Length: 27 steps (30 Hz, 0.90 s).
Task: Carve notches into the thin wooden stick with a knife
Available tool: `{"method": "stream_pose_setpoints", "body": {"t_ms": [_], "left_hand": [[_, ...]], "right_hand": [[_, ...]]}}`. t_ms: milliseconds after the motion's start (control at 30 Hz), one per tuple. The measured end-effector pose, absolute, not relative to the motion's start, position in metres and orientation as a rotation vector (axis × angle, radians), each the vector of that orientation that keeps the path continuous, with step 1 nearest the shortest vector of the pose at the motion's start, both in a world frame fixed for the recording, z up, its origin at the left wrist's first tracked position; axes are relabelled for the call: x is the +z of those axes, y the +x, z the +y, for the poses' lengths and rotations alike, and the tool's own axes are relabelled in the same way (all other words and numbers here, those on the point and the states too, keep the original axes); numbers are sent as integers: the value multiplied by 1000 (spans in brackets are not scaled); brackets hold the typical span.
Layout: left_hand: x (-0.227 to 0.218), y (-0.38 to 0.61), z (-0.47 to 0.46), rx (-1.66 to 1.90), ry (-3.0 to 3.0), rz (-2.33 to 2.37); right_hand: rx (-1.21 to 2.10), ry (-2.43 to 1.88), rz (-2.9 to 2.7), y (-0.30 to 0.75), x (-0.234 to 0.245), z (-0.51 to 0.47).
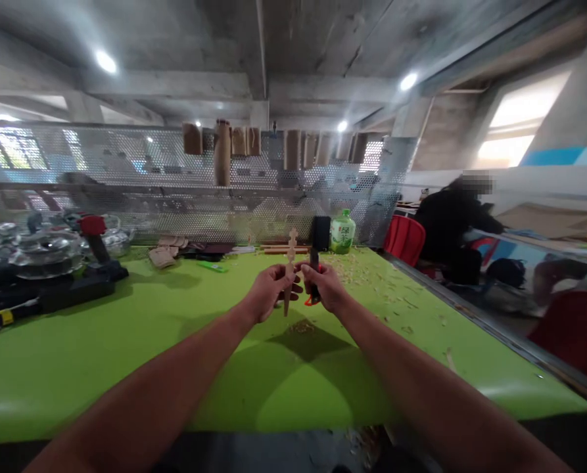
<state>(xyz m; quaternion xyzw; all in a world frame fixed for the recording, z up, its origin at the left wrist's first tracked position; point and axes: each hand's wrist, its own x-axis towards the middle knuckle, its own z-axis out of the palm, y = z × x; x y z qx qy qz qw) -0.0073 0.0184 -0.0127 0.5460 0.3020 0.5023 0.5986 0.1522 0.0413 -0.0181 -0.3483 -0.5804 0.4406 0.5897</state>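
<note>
Upright in my left hand (275,288) is a carved wooden stick (292,253) with notches along its upper part and a narrow lower end. The fingers and thumb pinch it around the middle. Close on the right, my right hand (327,284) is wrapped round a black and orange knife (315,289), which is also held upright; its blade is not clear. Both hands are above the green tabletop (175,348), and a small heap of wood shavings (303,326) lies below them.
More shavings scatter over the table's right side. A green bottle (342,233) and thin wood strips (286,249) stand or lie at the back. Glass teapots (41,253) and a red-black power tool (94,236) are left. A seated person (448,223) is beyond the right edge.
</note>
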Motion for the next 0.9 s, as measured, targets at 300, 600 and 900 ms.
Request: {"method": "stream_pose_setpoints", "body": {"t_ms": [300, 600, 900], "left_hand": [[-21, -6, 18, 1058, 1380, 769], [-25, -7, 21, 1014, 1365, 717], [-30, -7, 23, 992, 1455, 679]], "right_hand": [[1148, -719, -1360, 152, -18, 33], [1198, -648, -1323, 156, -20, 36], [1221, -599, -1230, 164, -17, 44]]}}
